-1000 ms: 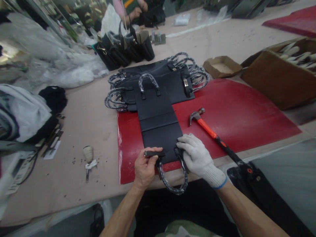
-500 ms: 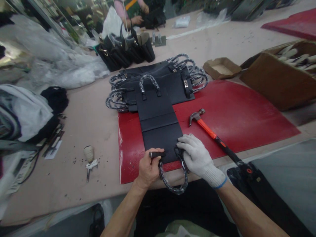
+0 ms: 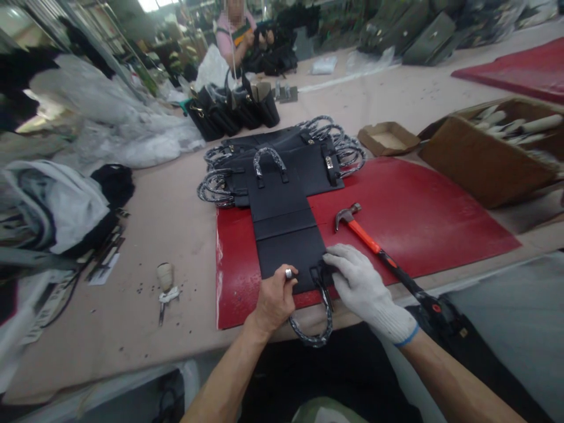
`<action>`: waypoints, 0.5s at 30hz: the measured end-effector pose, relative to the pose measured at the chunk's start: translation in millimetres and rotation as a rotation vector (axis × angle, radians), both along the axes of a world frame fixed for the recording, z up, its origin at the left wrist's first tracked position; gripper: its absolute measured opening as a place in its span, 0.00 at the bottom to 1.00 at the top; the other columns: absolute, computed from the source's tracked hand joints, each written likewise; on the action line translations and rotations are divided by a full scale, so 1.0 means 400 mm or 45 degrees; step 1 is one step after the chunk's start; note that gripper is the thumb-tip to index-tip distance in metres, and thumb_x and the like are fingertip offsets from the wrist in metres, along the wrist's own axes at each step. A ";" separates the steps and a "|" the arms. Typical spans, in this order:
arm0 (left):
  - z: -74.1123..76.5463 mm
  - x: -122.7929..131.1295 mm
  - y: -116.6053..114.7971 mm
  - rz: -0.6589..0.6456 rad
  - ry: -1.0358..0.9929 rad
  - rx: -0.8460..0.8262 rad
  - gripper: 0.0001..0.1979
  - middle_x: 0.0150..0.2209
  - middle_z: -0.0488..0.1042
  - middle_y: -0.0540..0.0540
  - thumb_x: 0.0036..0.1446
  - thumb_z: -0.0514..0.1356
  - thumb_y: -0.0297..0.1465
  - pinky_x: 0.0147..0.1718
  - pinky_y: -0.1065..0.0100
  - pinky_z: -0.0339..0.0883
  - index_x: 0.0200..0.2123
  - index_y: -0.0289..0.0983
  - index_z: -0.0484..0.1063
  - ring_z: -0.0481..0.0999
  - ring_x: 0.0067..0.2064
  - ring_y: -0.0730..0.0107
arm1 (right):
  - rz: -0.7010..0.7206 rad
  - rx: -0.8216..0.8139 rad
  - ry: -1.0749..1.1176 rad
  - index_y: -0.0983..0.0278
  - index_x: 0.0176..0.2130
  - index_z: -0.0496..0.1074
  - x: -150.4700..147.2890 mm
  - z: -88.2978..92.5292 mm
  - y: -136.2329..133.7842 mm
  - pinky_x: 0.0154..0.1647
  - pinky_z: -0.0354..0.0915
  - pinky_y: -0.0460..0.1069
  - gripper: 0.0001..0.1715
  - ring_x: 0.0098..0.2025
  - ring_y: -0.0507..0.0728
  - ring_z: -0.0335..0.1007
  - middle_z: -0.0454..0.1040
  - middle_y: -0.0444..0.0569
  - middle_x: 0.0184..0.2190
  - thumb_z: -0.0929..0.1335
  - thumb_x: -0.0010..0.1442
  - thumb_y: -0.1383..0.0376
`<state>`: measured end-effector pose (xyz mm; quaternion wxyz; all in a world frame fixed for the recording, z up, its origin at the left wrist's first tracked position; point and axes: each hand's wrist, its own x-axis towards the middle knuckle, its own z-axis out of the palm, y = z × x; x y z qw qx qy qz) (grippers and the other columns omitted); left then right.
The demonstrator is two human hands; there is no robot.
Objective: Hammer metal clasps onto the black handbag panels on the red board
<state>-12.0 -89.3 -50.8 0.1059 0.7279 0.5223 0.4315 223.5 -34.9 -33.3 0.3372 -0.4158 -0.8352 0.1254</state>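
A black leather-like panel (image 3: 288, 252) is laid lengthwise over the left part of the red mat (image 3: 432, 217), and its far end is supported on the stacked black bag panels (image 3: 315, 167). At this far end a wrapped arched handle (image 3: 266, 151) is attached. The near wrapped handle (image 3: 314, 342) is stretched past the near edge of the mat as a loop. By the bare left hand (image 3: 274, 304), just above the near left edge of the mat, a slim dark piece (image 3: 289, 273) with a bright metal end is pinched between thumb and finger, with no gap left in the grip. The gloved right hand (image 3: 362, 289) is laid over the near right corner of the panel, beside the base of the near handle, with its fingers loosely bent; whether anything is gripped beneath them cannot be told. On the mat, to the right of this glove, the claw hammer (image 3: 363, 237) is placed, and the near edge is crossed by its shaft. Left of the mat, on the table (image 3: 176, 194), a tool with a rounded pale head (image 3: 165, 275) is seen. Beyond the mat, a shallow cardboard tray (image 3: 382, 147) and a cardboard box (image 3: 467, 164) are set at the right, and black handbags (image 3: 231, 111) at the left; farther away, a person with pink sleeves (image 3: 225, 44) is seen.
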 end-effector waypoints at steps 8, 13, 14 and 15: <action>-0.008 -0.007 0.009 -0.066 -0.153 -0.037 0.09 0.42 0.80 0.42 0.68 0.54 0.26 0.38 0.70 0.78 0.50 0.38 0.68 0.84 0.39 0.66 | -0.700 0.114 -0.868 0.69 0.51 0.72 0.204 0.013 0.007 0.30 0.70 0.58 0.17 0.35 0.69 0.71 0.74 0.63 0.40 0.66 0.67 0.61; -0.012 -0.004 0.015 -0.108 -0.190 -0.031 0.09 0.41 0.80 0.43 0.68 0.54 0.25 0.40 0.70 0.78 0.49 0.39 0.67 0.84 0.40 0.66 | -0.722 -0.234 -1.126 0.74 0.60 0.68 0.195 0.019 0.009 0.31 0.69 0.56 0.22 0.39 0.70 0.73 0.71 0.63 0.41 0.61 0.70 0.69; -0.011 -0.003 0.016 -0.110 -0.192 -0.028 0.09 0.41 0.80 0.44 0.68 0.53 0.25 0.40 0.70 0.78 0.49 0.39 0.67 0.84 0.40 0.65 | -0.735 -0.338 -1.048 0.75 0.62 0.66 0.189 0.025 0.016 0.34 0.69 0.57 0.25 0.41 0.71 0.73 0.70 0.65 0.43 0.60 0.69 0.71; -0.010 -0.003 0.017 -0.114 -0.189 -0.026 0.09 0.40 0.80 0.44 0.68 0.53 0.25 0.39 0.70 0.78 0.49 0.39 0.67 0.84 0.40 0.65 | -0.747 -0.448 -0.938 0.75 0.64 0.64 0.184 0.033 0.024 0.37 0.69 0.58 0.28 0.43 0.72 0.74 0.70 0.66 0.44 0.60 0.67 0.72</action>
